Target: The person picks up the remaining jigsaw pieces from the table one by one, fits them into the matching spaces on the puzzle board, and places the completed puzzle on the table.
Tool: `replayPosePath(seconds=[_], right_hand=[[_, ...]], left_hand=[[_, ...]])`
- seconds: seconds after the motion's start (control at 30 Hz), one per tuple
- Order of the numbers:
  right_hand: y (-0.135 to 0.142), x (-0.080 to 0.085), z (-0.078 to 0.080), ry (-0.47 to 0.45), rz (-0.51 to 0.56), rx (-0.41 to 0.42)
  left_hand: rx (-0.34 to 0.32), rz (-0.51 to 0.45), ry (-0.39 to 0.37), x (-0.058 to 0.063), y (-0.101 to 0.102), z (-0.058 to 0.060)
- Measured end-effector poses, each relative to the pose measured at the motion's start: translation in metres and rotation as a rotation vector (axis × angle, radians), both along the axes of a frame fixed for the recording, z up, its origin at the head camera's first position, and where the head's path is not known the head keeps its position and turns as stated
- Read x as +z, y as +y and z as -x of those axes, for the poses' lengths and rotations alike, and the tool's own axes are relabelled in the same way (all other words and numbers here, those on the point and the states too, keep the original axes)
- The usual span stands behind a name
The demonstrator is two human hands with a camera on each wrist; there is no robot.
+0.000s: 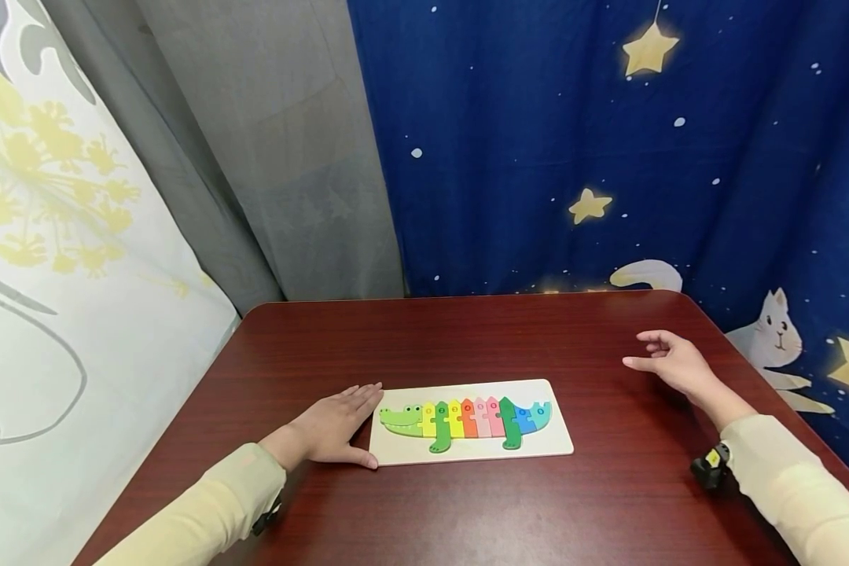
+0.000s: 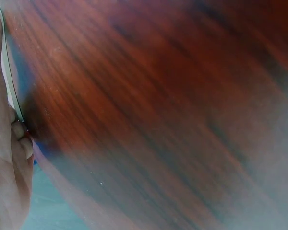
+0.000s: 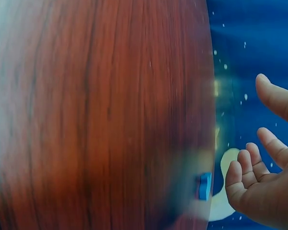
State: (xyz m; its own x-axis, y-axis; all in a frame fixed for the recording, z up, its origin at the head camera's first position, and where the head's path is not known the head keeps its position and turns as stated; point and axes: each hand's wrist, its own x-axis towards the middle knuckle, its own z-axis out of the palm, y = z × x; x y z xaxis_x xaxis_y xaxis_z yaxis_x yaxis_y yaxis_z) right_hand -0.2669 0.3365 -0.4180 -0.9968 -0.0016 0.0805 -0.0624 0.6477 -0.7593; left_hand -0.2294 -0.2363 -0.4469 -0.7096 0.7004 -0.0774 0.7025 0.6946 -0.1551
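Note:
A white board with a colourful crocodile puzzle [image 1: 467,460] lies flat on the table. Its head [image 1: 400,421] is light green; yellow, orange, pink and green pieces follow, then a blue tail [image 1: 540,415]. My left hand [image 1: 332,424] rests at the board's left edge, fingers straight, with the thumb near the lower left corner. Only part of that hand [image 2: 7,143] shows in the left wrist view, against the pale board edge. Well to the right of the puzzle, my right hand [image 1: 675,368] hovers over the table with loosely bent fingers, holding nothing; its spread thumb and fingers [image 3: 240,179] show in the right wrist view.
The dark red-brown wooden table [image 1: 467,519] has rounded far corners. Behind it hang a grey curtain [image 1: 290,157] and a blue starry one [image 1: 509,157]; a white patterned cloth [image 1: 113,330] hangs at left. A small blue object [image 3: 205,186] appears near the table edge in the right wrist view.

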Motion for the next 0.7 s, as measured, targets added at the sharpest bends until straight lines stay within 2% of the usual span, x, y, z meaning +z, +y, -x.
replayPosePath(seconds=[0.33, 0.7], right_hand=[[0.028, -0.006, 0.008, -0.018, 0.012, -0.059], [0.043, -0.013, 0.019, -0.047, 0.012, -0.104]], left_hand=[[0.004, 0.003, 0.002, -0.003, 0.0, 0.001], [0.014, -0.001, -0.015, 0.001, 0.001, -0.001]])
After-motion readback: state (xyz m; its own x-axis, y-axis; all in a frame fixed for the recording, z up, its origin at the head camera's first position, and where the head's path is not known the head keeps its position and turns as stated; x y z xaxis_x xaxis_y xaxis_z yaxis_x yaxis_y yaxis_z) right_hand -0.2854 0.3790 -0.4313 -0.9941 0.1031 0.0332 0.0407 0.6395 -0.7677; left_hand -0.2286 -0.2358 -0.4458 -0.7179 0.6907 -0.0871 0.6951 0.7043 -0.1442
